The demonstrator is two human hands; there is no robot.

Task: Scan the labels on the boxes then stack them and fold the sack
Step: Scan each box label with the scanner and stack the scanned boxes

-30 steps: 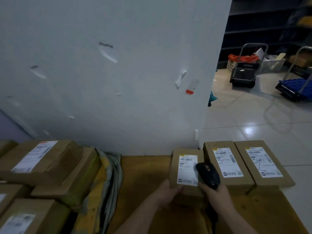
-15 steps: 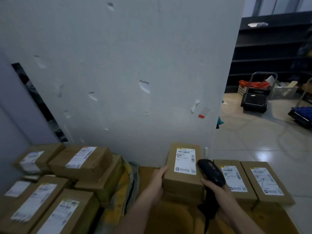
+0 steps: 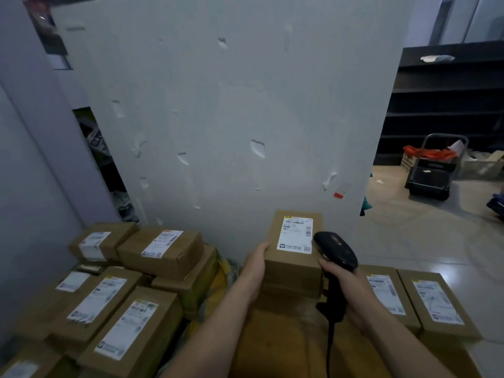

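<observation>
Boxes (image 3: 114,304) with white labels lie piled left of the held box (image 3: 294,255), a yellow sack (image 3: 218,279) crumpled between the two. Left hand (image 3: 255,264) grips that box's left side, fingers curled around its edge; its label (image 3: 296,235) faces up. Right of it, the right hand (image 3: 351,296) clasps a black scanner (image 3: 335,251), fingers wrapped around the handle. Two more labelled boxes (image 3: 409,301) lie farther right.

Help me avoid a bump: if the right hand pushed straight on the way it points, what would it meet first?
Probably the brown cardboard box that the left hand steadies; the right hand and its black handheld scanner aim toward its white label, though depth is unclear.
</observation>
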